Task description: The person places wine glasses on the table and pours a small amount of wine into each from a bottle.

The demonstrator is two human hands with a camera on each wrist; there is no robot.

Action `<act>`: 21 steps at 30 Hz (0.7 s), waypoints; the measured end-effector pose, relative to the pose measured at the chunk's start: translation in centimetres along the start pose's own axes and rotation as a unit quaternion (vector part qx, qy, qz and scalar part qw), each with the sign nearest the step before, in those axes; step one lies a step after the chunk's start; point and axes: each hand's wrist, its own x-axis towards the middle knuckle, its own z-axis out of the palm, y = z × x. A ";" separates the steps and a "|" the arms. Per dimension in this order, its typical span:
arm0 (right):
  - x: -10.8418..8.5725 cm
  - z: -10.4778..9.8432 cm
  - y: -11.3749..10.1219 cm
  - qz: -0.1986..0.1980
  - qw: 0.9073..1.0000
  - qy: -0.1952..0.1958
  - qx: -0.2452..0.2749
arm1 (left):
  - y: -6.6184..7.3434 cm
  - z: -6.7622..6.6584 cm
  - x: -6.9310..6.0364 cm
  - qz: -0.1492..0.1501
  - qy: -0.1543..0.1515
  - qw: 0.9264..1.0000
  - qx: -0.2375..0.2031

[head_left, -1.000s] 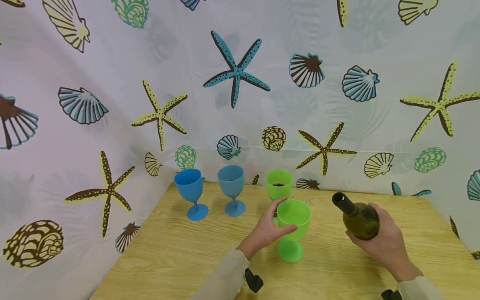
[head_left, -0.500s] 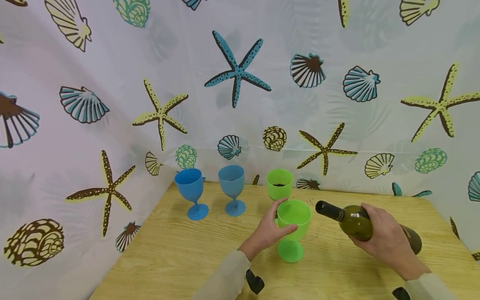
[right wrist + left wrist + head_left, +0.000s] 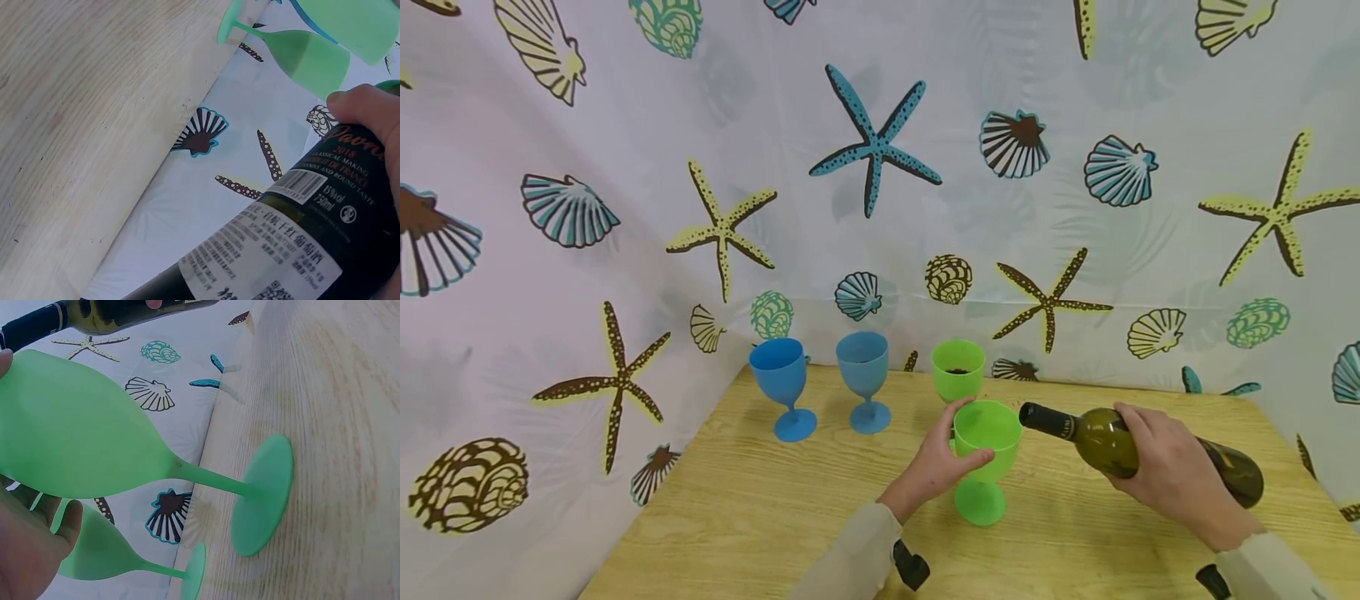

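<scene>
My left hand [image 3: 932, 467] holds the bowl of a green plastic goblet [image 3: 996, 467], thumb on the near side and fingers around the left. In the left wrist view that goblet's foot [image 3: 262, 494] stands on the table. My right hand [image 3: 1172, 479] grips a dark green wine bottle [image 3: 1105, 440] around its body. The bottle lies tilted almost level, its mouth at the goblet's right rim. No stream of liquid can be made out. In the right wrist view, a white back label [image 3: 262, 250] shows on the bottle.
Behind the held goblet stands another green goblet [image 3: 953, 387] with dark liquid inside. To the left are a blue goblet [image 3: 778, 379] and a lighter blue goblet [image 3: 862, 375]. A shell-and-starfish curtain [image 3: 910, 242] hangs along the back and left of the wooden table [image 3: 737, 508].
The right hand has tipped the bottle from pointing towards me to nearly level, bringing its mouth left to the goblet's rim. The left hand and goblet have stayed in place.
</scene>
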 end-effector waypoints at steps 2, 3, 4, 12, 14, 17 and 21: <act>0.1 -0.1 0.1 -0.004 1.000 -0.010 -0.006 | -0.1 0.0 0.0 0.002 -0.001 1.000 -0.004; 0.1 -0.1 0.1 -0.005 1.000 -0.014 -0.011 | -0.1 0.0 0.0 0.002 -0.001 1.000 -0.006; 0.1 -0.1 0.2 -0.007 1.000 -0.018 -0.016 | -0.1 0.0 0.0 0.002 -0.001 1.000 -0.007; 0.6 -0.2 0.0 -0.005 0.999 -0.035 -0.038 | -0.1 0.0 0.1 0.001 -0.001 1.000 -0.012; 0.7 -0.2 0.0 -0.005 0.998 -0.041 -0.041 | -0.1 0.1 0.1 0.002 -0.001 1.000 -0.012; 0.9 -0.3 0.1 -0.007 0.998 -0.048 -0.051 | -0.1 0.1 0.1 0.002 -0.001 1.000 -0.011; 1.2 -0.4 0.1 -0.011 0.997 -0.054 -0.061 | -0.2 0.0 0.1 0.003 -0.002 1.000 -0.010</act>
